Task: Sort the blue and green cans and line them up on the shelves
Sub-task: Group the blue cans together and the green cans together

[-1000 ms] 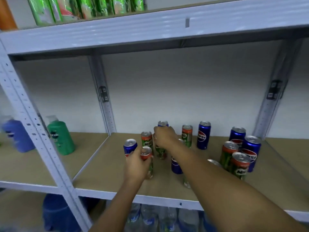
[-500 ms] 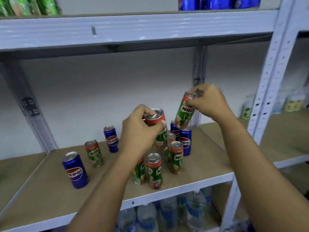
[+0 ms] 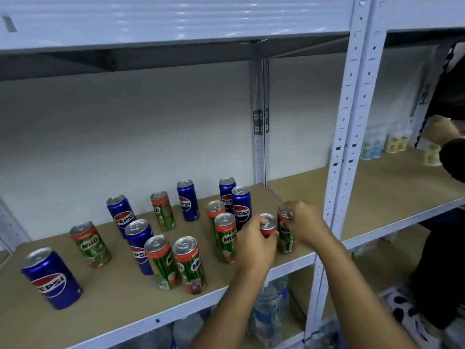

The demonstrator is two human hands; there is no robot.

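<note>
Several blue Pepsi cans, such as the nearest one (image 3: 51, 279), and several green Milo cans, such as one near the front edge (image 3: 189, 264), stand mixed on the brown shelf board (image 3: 105, 306). My left hand (image 3: 254, 241) grips a green Milo can (image 3: 268, 224) by its upper part, standing at the right end of the board. My right hand (image 3: 303, 221) holds a second green Milo can (image 3: 285, 234) by its top, right beside the first and close to the white upright post (image 3: 342, 152).
A white shelf beam (image 3: 176, 23) hangs overhead. Water bottles (image 3: 269, 308) stand on the level below. In the bay to the right, another person's hand (image 3: 441, 132) works among pale cups (image 3: 397, 143); their dark clothing fills the right edge.
Both hands have come down and to the right with their Milo cans, from raised in the air to the right end of the shelf board. The view has swung further right.
</note>
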